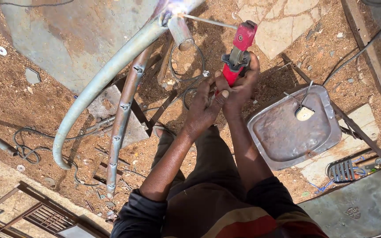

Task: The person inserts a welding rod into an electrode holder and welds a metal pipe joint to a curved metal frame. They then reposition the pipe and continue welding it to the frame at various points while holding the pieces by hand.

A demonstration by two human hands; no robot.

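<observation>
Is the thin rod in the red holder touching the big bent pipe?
Cannot tell. In the head view the rod runs from the red holder toward the bent pipe, but bright glare hides its tip.

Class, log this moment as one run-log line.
right hand: grips red electrode holder | left hand: steadies right | rod: tip at curved pipe joint, bright arc

Dented metal tray (283, 136) on dirt; wire brush (344, 171) beside.
</observation>
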